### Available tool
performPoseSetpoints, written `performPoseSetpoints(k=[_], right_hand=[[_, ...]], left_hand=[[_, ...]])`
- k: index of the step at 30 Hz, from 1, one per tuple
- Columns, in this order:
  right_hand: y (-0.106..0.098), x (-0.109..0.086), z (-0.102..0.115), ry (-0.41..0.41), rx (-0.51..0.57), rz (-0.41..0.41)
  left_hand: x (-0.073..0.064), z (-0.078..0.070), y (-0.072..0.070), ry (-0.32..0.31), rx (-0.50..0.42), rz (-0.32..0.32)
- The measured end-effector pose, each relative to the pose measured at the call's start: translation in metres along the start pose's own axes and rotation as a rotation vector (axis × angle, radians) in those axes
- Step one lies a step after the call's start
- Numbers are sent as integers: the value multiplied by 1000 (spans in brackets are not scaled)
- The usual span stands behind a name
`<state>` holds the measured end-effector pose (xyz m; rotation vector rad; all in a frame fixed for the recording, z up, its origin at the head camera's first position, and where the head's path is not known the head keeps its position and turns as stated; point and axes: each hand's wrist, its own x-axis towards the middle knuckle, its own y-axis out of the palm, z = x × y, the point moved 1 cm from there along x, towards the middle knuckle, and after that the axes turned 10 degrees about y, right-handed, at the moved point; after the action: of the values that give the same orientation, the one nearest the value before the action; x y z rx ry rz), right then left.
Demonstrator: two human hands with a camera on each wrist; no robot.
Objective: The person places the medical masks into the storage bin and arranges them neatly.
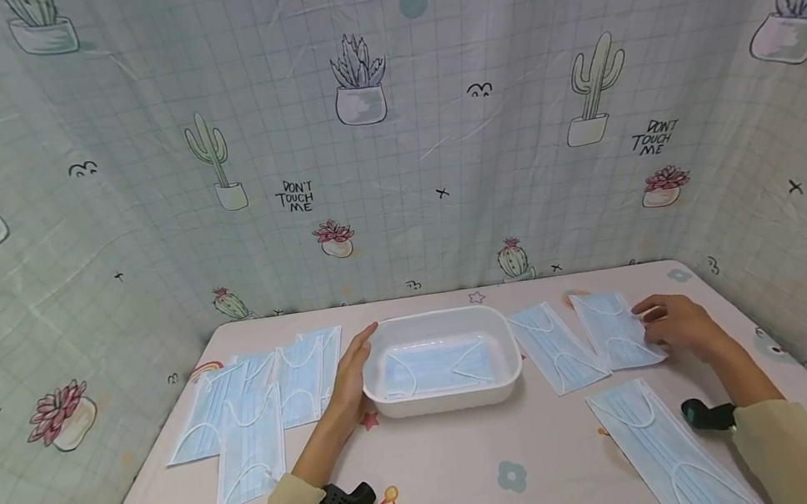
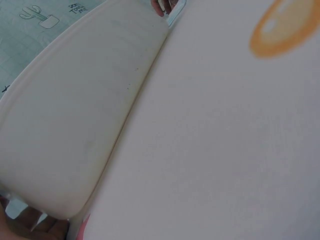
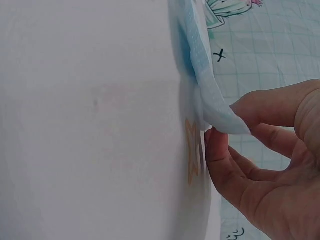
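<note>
A white plastic tub (image 1: 446, 402) stands mid-table, with a blue face mask (image 1: 436, 366) lying flat inside it. Against the tub's left side rests my left hand (image 1: 347, 377), its fingers reaching along the wall up to the rim; in the left wrist view only part of that hand (image 2: 37, 225) shows at the tub's end. My right hand (image 1: 681, 327) is at the right edge of another blue face mask (image 1: 613, 331). In the right wrist view, thumb and finger pinch this mask's lifted edge (image 3: 220, 112).
Several overlapping masks (image 1: 246, 423) lie left of the tub. One mask (image 1: 559, 346) lies just right of it, and another (image 1: 665, 447) nearer the front right. Patterned cloth (image 1: 392, 161) hangs behind and beside the pink-white table (image 1: 448, 490).
</note>
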<state>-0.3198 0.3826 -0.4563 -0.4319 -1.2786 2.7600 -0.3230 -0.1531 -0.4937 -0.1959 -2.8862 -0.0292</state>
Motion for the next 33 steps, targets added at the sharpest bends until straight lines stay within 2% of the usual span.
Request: performPoseSetpoints(k=[5, 11, 18, 23, 33], right_hand=[[-3, 3, -6, 8, 48, 28], [-6, 4, -14, -19, 159, 102], [-5, 7, -19, -6, 290, 181], [-4, 7, -18, -37, 329, 199], [-3, 8, -22, -30, 363, 226]], left_hand=[[0, -1, 1, -8, 14, -8], [1, 0, 1, -12, 5, -8], [0, 0, 0, -8, 0, 0], [0, 0, 0, -13, 8, -4], [2, 1, 1, -18, 14, -13]])
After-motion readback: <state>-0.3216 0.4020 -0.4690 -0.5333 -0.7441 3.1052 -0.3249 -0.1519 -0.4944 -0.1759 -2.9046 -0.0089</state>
